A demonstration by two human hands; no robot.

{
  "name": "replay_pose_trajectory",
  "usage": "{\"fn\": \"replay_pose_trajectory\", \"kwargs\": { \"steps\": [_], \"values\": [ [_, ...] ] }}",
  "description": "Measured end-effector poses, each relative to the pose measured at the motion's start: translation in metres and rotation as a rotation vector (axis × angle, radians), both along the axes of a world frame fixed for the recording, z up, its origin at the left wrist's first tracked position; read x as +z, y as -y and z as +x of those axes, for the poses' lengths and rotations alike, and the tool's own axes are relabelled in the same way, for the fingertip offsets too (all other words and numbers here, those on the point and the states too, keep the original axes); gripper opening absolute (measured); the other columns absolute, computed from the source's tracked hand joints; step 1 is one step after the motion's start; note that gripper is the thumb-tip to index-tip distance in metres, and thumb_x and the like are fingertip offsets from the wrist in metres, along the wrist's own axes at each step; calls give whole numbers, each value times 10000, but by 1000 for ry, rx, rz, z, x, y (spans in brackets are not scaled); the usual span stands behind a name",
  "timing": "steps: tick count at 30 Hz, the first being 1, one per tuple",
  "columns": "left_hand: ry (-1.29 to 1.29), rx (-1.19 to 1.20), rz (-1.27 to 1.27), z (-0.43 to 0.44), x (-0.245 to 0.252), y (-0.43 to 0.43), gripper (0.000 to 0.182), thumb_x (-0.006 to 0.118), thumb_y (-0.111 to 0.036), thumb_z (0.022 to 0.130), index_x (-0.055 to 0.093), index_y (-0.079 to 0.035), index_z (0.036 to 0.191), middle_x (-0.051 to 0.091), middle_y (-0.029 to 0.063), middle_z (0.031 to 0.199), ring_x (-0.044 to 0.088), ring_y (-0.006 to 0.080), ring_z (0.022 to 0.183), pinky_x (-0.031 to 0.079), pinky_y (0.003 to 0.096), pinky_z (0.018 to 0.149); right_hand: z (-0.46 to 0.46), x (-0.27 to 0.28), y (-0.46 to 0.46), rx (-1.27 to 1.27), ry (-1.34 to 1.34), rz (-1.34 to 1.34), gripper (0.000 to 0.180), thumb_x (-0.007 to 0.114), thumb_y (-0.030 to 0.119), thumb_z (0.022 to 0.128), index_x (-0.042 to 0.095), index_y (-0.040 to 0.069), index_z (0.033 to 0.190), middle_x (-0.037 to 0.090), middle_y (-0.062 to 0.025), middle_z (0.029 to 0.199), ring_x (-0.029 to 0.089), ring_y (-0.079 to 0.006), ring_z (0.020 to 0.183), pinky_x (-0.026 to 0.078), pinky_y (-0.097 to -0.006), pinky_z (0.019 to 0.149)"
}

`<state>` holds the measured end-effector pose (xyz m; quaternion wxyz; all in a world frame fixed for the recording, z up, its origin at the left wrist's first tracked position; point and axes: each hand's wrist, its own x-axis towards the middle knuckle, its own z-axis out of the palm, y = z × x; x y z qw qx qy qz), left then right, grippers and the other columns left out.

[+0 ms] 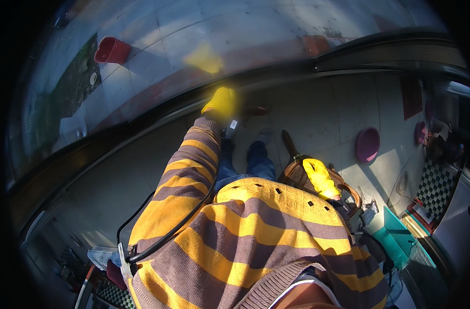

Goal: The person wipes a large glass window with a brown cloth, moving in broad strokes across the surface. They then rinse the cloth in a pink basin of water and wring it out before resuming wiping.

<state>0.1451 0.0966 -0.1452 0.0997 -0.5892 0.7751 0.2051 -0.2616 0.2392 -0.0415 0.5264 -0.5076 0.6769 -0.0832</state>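
My left hand [221, 101], in a yellow rubber glove, is stretched forward beside a dark frame [266, 75]. It is blurred, and its fingers and anything in them cannot be made out. A fainter yellow shape [206, 58], which looks like the glove's reflection in glass, shows just past the frame. My right hand [320, 177], gloved in the same yellow, hangs at my side above a brown wooden chair [296, 175] with a woven part. Its fingers are curled, and nothing shows in them. A dark red object [256, 111] lies near the left hand, partly hidden.
Past the frame stands a red container [113, 51] on pale tiles. A purple basin [368, 144] is on the floor to the right, with another purple vessel [420, 132] farther off. Teal panels [397, 235] and a checkered surface [435, 189] are at the lower right.
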Motion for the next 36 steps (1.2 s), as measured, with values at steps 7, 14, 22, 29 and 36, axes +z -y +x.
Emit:
{"fn": "replay_pose_trajectory", "kwargs": {
  "steps": [7, 14, 22, 29, 36],
  "values": [
    [31, -183, -152, -85, -56, 62, 146, 709, -237, 791, 745, -130, 882, 723, 56, 849, 706, 278, 791, 525, 411, 655, -40, 6, -8, 8, -184, 82, 317, 621, 292, 989, 698, 34, 1158, 688, -156, 1158, 638, -302, 1114, 481, -387, 973],
    [-211, -19, -155, -76, -33, 37, 304, 564, -276, 977, 652, -34, 1139, 688, 200, 1066, 648, 366, 1031, 500, 398, 893, -59, -2, -5, 40, -151, 7, 327, 637, 278, 980, 675, 29, 1190, 685, -164, 1172, 641, -309, 1106, 486, -375, 963],
    [-126, 887, 81, 133, 23, -100, 478, 527, -345, 1012, 541, -21, 1364, 623, 294, 1273, 577, 451, 1206, 467, 463, 1025, -50, 4, -2, 127, -194, -27, 330, 606, 289, 996, 653, 61, 1230, 673, -152, 1196, 621, -328, 1141, 475, -374, 988],
    [56, 1002, 366, 212, 49, -141, 478, 517, -336, 1016, 524, -74, 1416, 573, 242, 1389, 533, 414, 1292, 436, 450, 1079, -18, 8, 16, 186, -67, 19, 337, 596, 290, 1001, 649, 55, 1235, 681, -144, 1142, 630, -322, 1088, 478, -380, 967],
    [149, 1069, 398, 220, 31, -143, 552, 547, -349, 985, 479, -64, 1453, 576, 291, 1357, 541, 439, 1279, 453, 470, 1051, -1, 13, 19, 166, -85, 77, 344, 594, 293, 1003, 647, 49, 1239, 687, -145, 1132, 635, -315, 1086, 482, -381, 967]
  ]
}}
